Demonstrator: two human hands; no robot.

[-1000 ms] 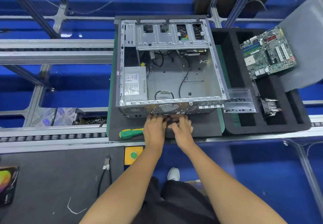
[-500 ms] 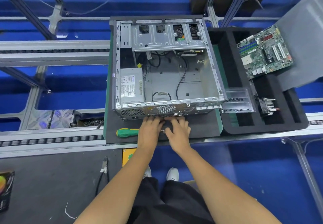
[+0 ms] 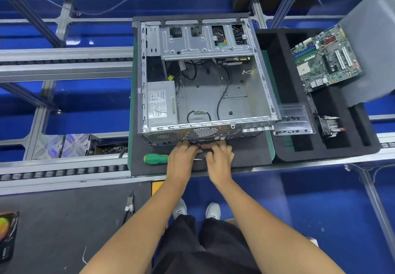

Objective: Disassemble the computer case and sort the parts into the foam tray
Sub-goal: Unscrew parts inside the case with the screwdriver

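Computer case (image 3: 205,85) lies open-side up on the dark mat on the table, its power supply (image 3: 161,104) inside at the near-left corner. Both hands reach to the case's near panel: left hand (image 3: 181,156) and right hand (image 3: 220,158) side by side, fingers curled against it; whether either grip holds anything I cannot tell. Green-handled screwdriver (image 3: 155,158) lies just left of the left hand. Foam tray (image 3: 277,124) sits right of the case, holding the motherboard (image 3: 327,59).

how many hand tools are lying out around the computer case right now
2: a green-handled screwdriver on the mat beside the left hand, and pliers on the dark bench below. Others may be hidden.
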